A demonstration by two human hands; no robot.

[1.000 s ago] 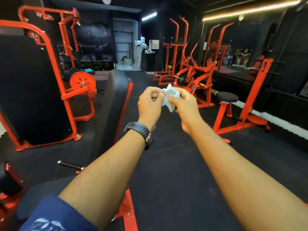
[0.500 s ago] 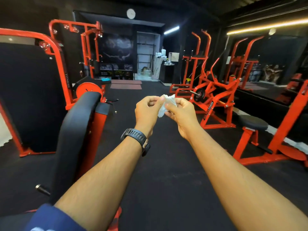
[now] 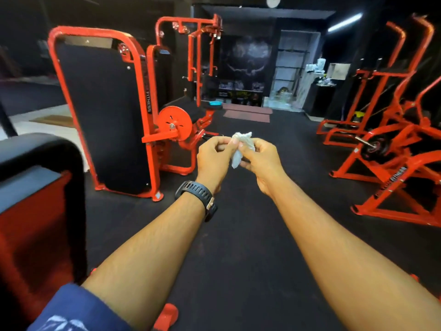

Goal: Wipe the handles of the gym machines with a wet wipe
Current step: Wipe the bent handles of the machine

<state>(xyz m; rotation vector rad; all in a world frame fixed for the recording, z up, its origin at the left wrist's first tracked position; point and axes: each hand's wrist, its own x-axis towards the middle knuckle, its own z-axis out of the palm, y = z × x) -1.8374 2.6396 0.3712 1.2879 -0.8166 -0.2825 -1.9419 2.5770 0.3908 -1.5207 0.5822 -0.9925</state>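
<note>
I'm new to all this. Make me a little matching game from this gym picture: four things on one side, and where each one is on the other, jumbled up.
Things:
1. wipe
2. watch
3. clock
4. sleeve

Places:
A. high on the far wall
B. bottom left corner of the picture
C. pinched between the left hand and the right hand
D. round the left wrist

Pairs: 1-C, 2-D, 3-A, 4-B.
</note>
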